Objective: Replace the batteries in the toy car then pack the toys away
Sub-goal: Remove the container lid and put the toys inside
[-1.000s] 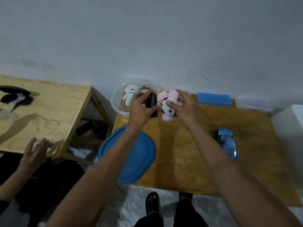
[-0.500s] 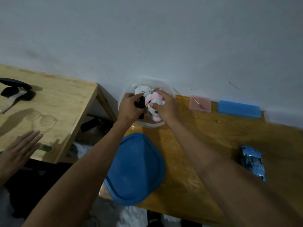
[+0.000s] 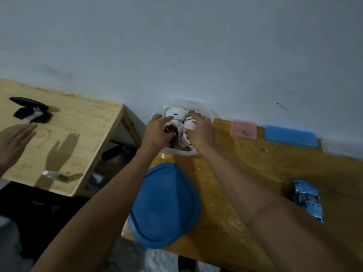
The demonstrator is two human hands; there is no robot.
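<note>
Both hands are pressing toys into the clear tub (image 3: 181,153): the left hand (image 3: 157,132) is closed round a dark toy (image 3: 168,130), the right hand (image 3: 200,132) is gripping the pink plush (image 3: 189,125). Overstuffing may be risking a poor fit for the blue lid (image 3: 165,205); the toy car (image 3: 307,199) is sitting well apart.

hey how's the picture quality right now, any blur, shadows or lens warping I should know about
Head view: dim, even light; a hand's shadow falls on the left table. Motion blur smears the blue toy car and the hands' edges in the clear container. Wide-angle warp bends the table edges and tilts the frame. No strong glare; the blue lid reads clearly.
</note>
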